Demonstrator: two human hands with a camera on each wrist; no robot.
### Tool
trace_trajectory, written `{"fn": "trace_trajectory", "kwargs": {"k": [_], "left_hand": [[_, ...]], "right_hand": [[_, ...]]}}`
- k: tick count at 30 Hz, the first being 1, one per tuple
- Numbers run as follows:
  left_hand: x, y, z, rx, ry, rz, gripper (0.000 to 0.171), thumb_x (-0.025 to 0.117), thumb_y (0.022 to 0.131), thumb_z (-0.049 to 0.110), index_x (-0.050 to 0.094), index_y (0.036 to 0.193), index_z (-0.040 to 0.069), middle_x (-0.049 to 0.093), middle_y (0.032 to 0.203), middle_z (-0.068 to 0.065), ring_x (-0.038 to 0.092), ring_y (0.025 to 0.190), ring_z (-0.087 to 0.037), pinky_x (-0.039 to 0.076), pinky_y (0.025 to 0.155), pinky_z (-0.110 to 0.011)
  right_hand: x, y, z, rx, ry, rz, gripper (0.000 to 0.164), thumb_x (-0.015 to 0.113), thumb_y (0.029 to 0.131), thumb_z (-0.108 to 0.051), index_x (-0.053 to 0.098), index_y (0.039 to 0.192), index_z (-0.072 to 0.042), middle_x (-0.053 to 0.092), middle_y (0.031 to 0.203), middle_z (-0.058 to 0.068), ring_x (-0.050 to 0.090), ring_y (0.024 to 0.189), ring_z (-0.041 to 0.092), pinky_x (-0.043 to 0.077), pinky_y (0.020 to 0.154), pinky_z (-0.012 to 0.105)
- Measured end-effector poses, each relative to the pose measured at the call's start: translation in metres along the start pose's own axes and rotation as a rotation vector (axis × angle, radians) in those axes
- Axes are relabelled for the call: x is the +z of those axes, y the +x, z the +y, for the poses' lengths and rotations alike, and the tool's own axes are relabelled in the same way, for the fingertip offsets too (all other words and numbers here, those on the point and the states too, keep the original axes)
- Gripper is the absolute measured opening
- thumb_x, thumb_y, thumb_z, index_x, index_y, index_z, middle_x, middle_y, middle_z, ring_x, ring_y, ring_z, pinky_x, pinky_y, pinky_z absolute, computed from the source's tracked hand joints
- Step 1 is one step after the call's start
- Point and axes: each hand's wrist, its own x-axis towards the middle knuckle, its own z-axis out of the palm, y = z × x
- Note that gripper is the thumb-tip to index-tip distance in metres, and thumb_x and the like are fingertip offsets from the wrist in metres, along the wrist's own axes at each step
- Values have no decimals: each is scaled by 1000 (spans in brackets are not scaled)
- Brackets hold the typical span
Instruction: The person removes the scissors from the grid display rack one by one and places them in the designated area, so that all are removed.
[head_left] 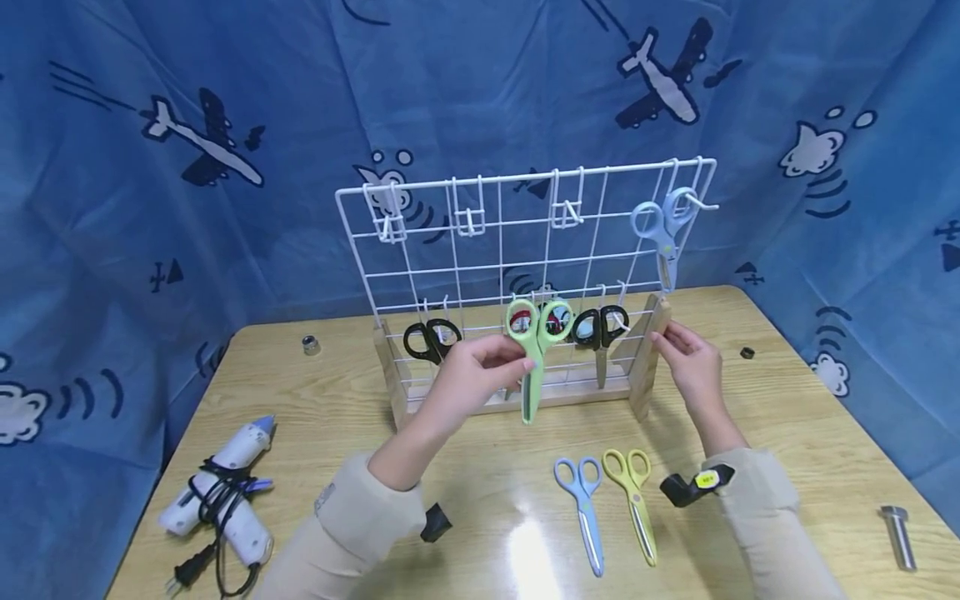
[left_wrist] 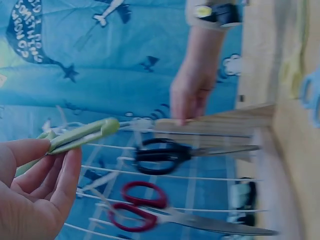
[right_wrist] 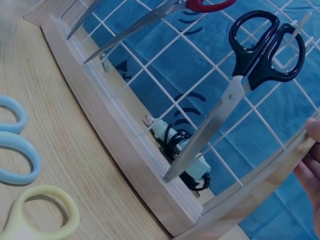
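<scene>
My left hand [head_left: 480, 371] pinches pale green scissors [head_left: 531, 387] between thumb and fingers, blades down, in front of a white wire rack [head_left: 427, 272]. At the rack's right end, the right hand [head_left: 693, 367] grips the wooden side post [head_left: 645, 358] by its upper part. Light blue scissors [head_left: 665, 242] hang from the top right hook. On the lower hooks hang black scissors at the left [head_left: 431, 340] and right [head_left: 601, 333], with red-handled scissors [left_wrist: 145, 200] between them, partly hidden behind the green pair in the head view.
Blue scissors [head_left: 582, 508] and yellow scissors [head_left: 633, 504] lie on the table before the rack. A glue gun [head_left: 236, 450] with its cord lies at the left, a metal bolt [head_left: 897, 537] at the right. Upper hooks [head_left: 468, 221] carry nothing. Blue curtains surround the table.
</scene>
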Motion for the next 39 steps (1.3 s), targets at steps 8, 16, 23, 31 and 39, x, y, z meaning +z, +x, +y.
{"fn": "trace_trajectory", "kwargs": {"k": [8,16,23,31,39], "left_hand": [[2,-17,-51,-172,-75,-72,20,60,77,10,58,91,-3,62,84,-13,60,68,-16,52,65,-30],[6,-46,-98,-285,-57,-110,20,60,76,8,56,88,-7,61,76,-11,58,61,-14,52,61,-32],[16,-57,-124,-359,-58,-128,17,60,75,6,56,83,-8,62,71,-13,58,56,-14,52,58,-34],[28,-58,-144,-419,6,-137,12,59,75,6,57,79,-6,60,63,-10,56,49,-12,52,50,-27],[36,-59,-149,-486,-31,-135,10,58,75,5,58,75,-5,59,59,-11,57,47,-12,51,48,-26]], "right_hand": [[-1,-1,0,-2,15,-1,44,64,68,-42,57,108,-26,57,111,1,55,98,10,45,76,14],[1,-1,-2,-9,0,8,43,64,68,-43,57,107,-26,57,110,0,55,97,10,46,76,15],[0,-1,-1,-5,-10,14,43,64,68,-43,57,107,-26,57,110,0,55,97,9,46,76,15],[1,0,2,2,-36,8,44,62,69,-46,55,109,-29,56,112,-1,54,98,9,45,78,18],[1,-2,-3,13,-4,13,44,63,68,-44,56,108,-27,57,111,0,54,98,9,45,78,17]]}}
